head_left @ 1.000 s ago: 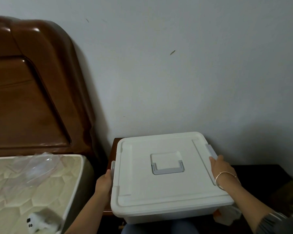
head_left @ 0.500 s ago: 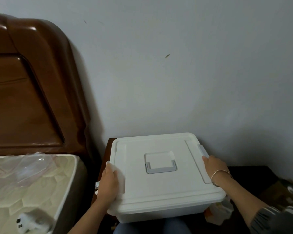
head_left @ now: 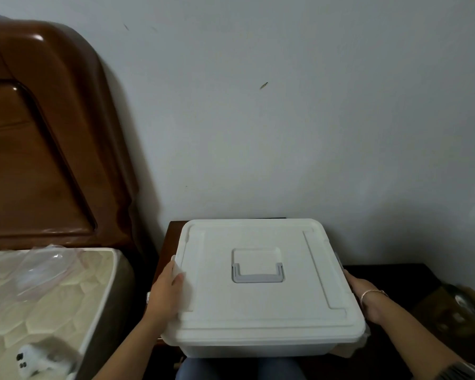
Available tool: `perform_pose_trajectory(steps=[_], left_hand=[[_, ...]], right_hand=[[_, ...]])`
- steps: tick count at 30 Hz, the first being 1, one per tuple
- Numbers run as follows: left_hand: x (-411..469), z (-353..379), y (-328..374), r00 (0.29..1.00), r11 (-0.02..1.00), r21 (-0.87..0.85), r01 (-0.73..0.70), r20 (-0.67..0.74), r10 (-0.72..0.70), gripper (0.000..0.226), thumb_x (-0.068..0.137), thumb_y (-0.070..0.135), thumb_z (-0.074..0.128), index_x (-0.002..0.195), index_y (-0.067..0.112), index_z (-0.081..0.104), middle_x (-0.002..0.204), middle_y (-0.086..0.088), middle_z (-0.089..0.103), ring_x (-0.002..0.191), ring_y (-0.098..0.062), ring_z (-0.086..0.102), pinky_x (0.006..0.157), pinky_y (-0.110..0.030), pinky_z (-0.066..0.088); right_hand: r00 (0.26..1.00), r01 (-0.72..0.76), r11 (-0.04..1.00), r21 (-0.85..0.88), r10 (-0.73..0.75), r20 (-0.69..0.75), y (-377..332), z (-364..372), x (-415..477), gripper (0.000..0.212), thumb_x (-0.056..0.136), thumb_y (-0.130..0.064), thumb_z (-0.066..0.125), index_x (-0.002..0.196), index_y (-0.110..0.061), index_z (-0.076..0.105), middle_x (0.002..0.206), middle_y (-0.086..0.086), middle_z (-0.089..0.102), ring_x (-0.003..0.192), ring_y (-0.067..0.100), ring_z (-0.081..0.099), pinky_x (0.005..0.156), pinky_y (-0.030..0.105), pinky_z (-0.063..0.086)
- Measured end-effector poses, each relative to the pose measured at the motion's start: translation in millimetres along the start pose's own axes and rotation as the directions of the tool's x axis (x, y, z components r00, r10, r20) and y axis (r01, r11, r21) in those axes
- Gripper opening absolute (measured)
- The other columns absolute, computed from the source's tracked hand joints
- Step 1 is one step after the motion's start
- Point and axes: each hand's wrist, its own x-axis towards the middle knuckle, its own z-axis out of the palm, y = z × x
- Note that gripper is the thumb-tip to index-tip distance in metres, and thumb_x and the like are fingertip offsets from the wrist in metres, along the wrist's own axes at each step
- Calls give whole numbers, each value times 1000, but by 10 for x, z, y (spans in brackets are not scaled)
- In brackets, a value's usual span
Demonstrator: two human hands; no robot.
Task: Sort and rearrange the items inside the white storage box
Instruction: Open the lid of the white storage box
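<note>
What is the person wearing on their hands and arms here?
No gloves. The right hand has a thin pale bracelet at the wrist and a grey striped sleeve further up the arm. The left hand and forearm show nothing worn.

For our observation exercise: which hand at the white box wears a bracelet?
The right hand, beside the box: a thin bracelet circles its wrist. The left hand has a bare wrist.

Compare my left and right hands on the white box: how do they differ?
The left hand grips the white storage box with its thumb over the top edge; the right hand sits at the side below the rim, fingers hidden. The right wrist wears a thin bracelet; the left wrist is bare. Both are at the box's sides.
</note>
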Motion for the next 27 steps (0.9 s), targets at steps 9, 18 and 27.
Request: perform_pose_trajectory(steps=[9, 18, 27], left_hand=[[-90, -34, -69, 996, 990, -126, 59, 74, -50, 45, 100, 28, 46, 142, 15, 41, 139, -6, 52, 123, -26, 50, 109, -47, 37], [-117, -104, 20, 972, 969, -217, 115, 225, -65, 55, 101, 38, 38, 152, 21, 22, 152, -3, 35, 134, -26, 39, 115, -44, 27], [23, -315, 392, 977, 906, -424, 18, 199, 74, 40, 97, 39, 48, 134, 23, 50, 126, -2, 63, 112, -21, 62, 101, -46, 46]], right_hand=[[998, 34, 991, 131, -26, -63, -78, -24, -138, 58, 97, -46, 40, 135, -3, 47, 133, 17, 53, 117, 32, 53, 99, 41, 39], [987, 68, 973, 221, -99, 130, -103, 93, -450, 54, 88, -62, 45, 103, -15, 68, 90, 11, 74, 88, 32, 69, 75, 38, 54], [958, 133, 922, 364, -214, 190, -268, -75, -460, 59, 85, -61, 50, 101, -7, 70, 100, 16, 71, 92, 34, 66, 74, 37, 56]])
